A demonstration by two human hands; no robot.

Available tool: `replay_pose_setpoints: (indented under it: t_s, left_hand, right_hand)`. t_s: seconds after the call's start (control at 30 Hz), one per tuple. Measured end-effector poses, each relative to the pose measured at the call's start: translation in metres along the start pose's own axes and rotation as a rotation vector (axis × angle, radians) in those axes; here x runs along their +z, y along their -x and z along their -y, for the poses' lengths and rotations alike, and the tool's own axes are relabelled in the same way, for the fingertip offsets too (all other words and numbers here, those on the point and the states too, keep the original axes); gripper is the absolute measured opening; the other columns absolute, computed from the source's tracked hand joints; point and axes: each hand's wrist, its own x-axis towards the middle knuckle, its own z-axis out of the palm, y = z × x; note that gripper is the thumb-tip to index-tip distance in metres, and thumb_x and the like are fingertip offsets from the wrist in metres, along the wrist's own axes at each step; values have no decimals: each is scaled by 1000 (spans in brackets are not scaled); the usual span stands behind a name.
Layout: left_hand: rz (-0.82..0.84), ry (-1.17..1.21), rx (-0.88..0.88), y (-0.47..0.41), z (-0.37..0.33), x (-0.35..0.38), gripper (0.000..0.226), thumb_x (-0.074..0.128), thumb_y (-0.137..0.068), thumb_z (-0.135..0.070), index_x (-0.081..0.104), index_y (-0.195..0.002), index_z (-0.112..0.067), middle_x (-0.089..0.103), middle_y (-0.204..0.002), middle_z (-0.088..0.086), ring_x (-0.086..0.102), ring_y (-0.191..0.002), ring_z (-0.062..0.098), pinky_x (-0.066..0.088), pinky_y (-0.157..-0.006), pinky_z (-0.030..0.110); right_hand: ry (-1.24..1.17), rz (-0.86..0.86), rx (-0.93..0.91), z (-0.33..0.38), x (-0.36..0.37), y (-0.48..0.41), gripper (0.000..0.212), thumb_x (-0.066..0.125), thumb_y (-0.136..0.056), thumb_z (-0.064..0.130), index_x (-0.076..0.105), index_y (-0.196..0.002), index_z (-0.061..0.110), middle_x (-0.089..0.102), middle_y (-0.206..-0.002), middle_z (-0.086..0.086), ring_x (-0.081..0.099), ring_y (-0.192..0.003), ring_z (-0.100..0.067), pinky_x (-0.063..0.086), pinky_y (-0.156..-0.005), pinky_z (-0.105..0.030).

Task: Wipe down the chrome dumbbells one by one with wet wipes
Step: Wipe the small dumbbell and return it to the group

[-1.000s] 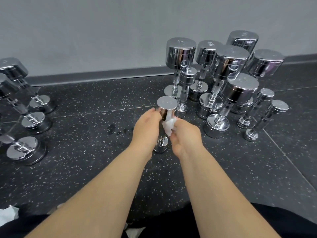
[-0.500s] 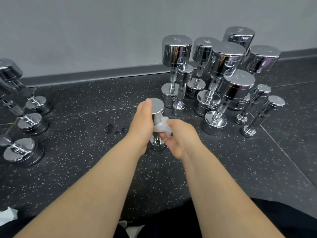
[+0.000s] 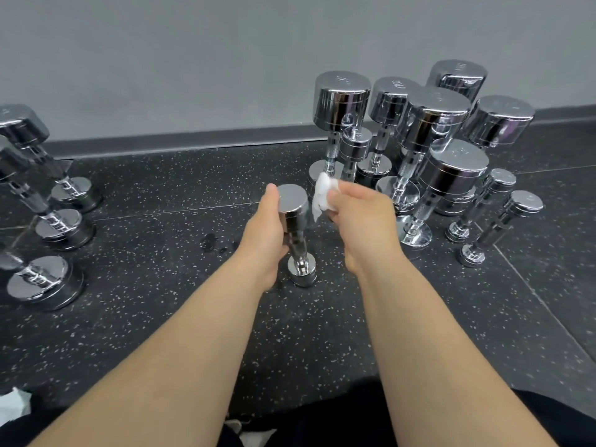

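Well off to the left of your left hand (image 3: pixel 264 230), a row of dumbbells (image 3: pixel 58 224) stands on the speckled floor (image 3: pixel 161 285). Your left hand is curled round the small dumbbell (image 3: pixel 293 204) just below its top head, and it stands upright on the floor between your two hands. Your right hand (image 3: pixel 364 217) pinches a crumpled white wipe (image 3: pixel 324 195) just beside that top head; whether the two touch cannot be told. Past your right hand and to its right stands a cluster of bigger dumbbells (image 3: pixel 432 124).
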Motion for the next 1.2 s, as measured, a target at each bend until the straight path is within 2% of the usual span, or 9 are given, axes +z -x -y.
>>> replay_pose_setpoints:
  t_s: [0.1,0.2,0.27,0.37,0.5,0.73,0.83,0.97,1.2]
  left_hand:
    - [76,-17,10,7,1,8,41,33,-101,-57,65,-98,-32,71,-107,-2,64,-106,17,44,-103,42]
    - [92,-26,41,8,1,13,41,32,-103,-52,69,-91,-40,71,-100,-5,62,-106,19,41,-108,47]
    - [91,-7,74,7,4,15,37,34,-102,-54,66,-118,-43,70,-114,-3,61,-112,19,40,-109,49]
    - [73,-26,105,2,9,15,45,35,-100,-57,42,-143,-46,55,-141,-10,51,-129,16,34,-114,46]
    - [99,11,73,6,8,16,41,30,-102,-55,62,-121,-38,66,-124,-6,59,-118,14,39,-110,42]
    - [-37,201,140,3,-6,11,12,60,-97,-23,70,-94,-16,73,-83,-1,61,-72,13,50,-73,29]
    - [-176,138,253,2,-4,7,6,69,-90,-18,67,-86,-14,65,-64,-8,57,-59,8,50,-71,30]
    - [-127,96,136,12,12,10,30,59,-95,-42,71,-74,-24,71,-72,-11,67,-74,8,54,-87,32]
    - [-188,-65,364,11,1,17,18,73,-86,-19,72,-104,-21,74,-91,-10,66,-75,-2,47,-66,11]
  right_hand:
    - [55,89,-65,-7,4,-4,21,64,-92,16,77,-104,27,76,-94,12,70,-91,-8,57,-84,-27]
    - [204,168,1,-20,-6,-9,32,56,-91,5,77,-83,28,75,-76,12,68,-84,-10,55,-91,-34]
    - [209,225,38,-27,-9,-11,37,51,-90,-2,77,-82,23,74,-72,9,65,-80,-10,51,-94,-37]
    - [-130,178,12,-17,-6,-15,33,51,-93,-1,76,-98,20,77,-99,2,69,-95,-14,53,-88,-32]
    - [-214,230,40,-8,1,-18,22,53,-95,15,73,-102,21,76,-100,3,69,-88,-11,51,-75,-23]
    - [-116,204,-69,-15,4,-19,22,54,-99,27,59,-118,37,68,-108,3,63,-91,-13,49,-81,-30]
    - [-35,247,-96,-17,8,-18,23,49,-101,31,60,-119,40,64,-123,6,60,-110,-12,48,-100,-35]
    - [60,245,-117,-19,11,-16,28,41,-104,35,57,-127,38,60,-129,14,54,-123,-7,38,-111,-38]
    - [51,214,-87,-15,11,-16,30,41,-104,33,61,-125,34,64,-119,14,59,-108,-2,45,-92,-24]
